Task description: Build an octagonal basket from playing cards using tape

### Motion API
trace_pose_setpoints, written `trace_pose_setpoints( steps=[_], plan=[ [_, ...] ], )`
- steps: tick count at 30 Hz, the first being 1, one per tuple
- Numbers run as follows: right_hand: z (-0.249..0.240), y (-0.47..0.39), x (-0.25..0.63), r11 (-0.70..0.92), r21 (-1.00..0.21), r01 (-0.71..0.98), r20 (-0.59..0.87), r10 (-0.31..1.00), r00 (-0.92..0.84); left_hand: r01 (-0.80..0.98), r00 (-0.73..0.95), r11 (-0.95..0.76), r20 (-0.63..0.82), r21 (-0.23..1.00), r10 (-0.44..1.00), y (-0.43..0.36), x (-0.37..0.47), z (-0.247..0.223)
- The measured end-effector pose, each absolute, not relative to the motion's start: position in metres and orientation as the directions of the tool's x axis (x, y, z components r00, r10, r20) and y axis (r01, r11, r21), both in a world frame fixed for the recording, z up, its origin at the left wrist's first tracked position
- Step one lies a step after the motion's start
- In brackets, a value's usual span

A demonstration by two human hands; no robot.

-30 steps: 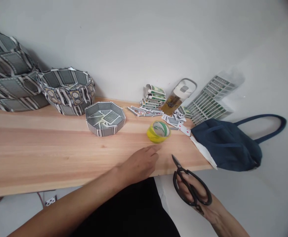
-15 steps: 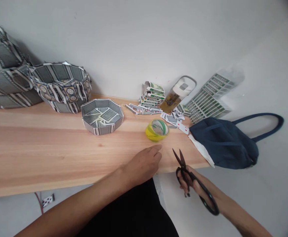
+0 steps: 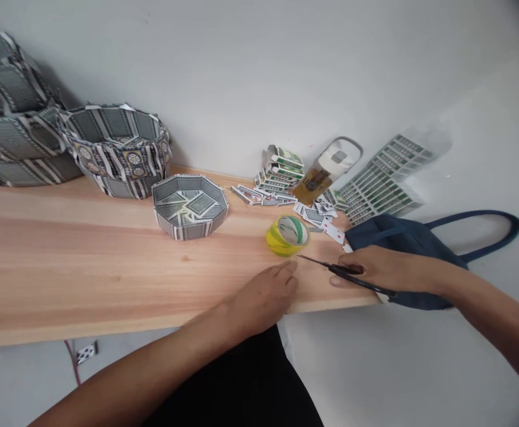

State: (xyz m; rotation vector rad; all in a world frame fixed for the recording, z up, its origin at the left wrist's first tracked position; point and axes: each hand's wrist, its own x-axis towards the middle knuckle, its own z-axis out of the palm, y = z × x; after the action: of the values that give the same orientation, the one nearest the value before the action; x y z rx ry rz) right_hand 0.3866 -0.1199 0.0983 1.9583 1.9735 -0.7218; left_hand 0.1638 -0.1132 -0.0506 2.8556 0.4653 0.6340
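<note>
A roll of yellow tape (image 3: pixel 277 242) with a green-and-white core rests on the wooden table. Just in front of it, my left hand (image 3: pixel 270 293) lies with its fingers curled and closed; anything pinched in them is too small to make out. My right hand (image 3: pixel 361 267) grips black-handled scissors (image 3: pixel 339 270). Their blades look nearly closed, and the tips point left into the narrow space between the tape roll and my left fingertips. Loose playing cards (image 3: pixel 315 216) lie behind the roll.
A shallow card tray (image 3: pixel 192 231), a taller card basket (image 3: pixel 126 160) and a stacked card structure (image 3: pixel 19 133) stand leftward. Small card boxes (image 3: pixel 283 169), a bottle (image 3: pixel 324 172) and wrapped boxes (image 3: pixel 379 184) are at the back. A navy bag (image 3: pixel 423 299) sits right.
My right hand has brought the scissors up and over the table towards the tape roll, turning them flatter, and the blades have come together. My left hand has stayed almost still.
</note>
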Motion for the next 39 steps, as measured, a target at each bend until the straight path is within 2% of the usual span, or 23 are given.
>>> trace_pose_setpoints(
  steps=[3,15,23,32,36,39],
  plan=[
    [0.101,-0.111,0.379,0.004,-0.162,0.987,-0.66,0.743,-0.112,0.274,0.848,-0.925,0.388,0.263,0.362,-0.114,0.165,-0.052],
    [0.096,-0.106,0.372,0.044,-0.166,0.985,-0.672,0.726,-0.146,0.265,0.846,-0.929,0.4,0.258,0.353,-0.115,0.162,-0.055],
    [0.092,-0.107,0.381,0.019,-0.233,0.972,-0.628,0.76,-0.166,0.257,0.859,-0.937,0.389,0.238,0.334,-0.114,0.161,-0.054],
    [0.094,-0.115,0.373,0.046,-0.135,0.99,-0.659,0.741,-0.124,0.226,0.865,-0.946,0.4,0.23,0.304,-0.113,0.157,-0.053],
    [0.094,-0.124,0.368,0.039,-0.073,0.997,-0.636,0.768,-0.076,0.208,0.87,-0.936,0.383,0.285,0.31,-0.112,0.157,-0.052],
    [0.088,-0.131,0.372,0.005,0.025,1.0,-0.609,0.793,0.011,0.2,0.862,-0.917,0.384,0.344,0.332,-0.111,0.157,-0.049]
  ],
)
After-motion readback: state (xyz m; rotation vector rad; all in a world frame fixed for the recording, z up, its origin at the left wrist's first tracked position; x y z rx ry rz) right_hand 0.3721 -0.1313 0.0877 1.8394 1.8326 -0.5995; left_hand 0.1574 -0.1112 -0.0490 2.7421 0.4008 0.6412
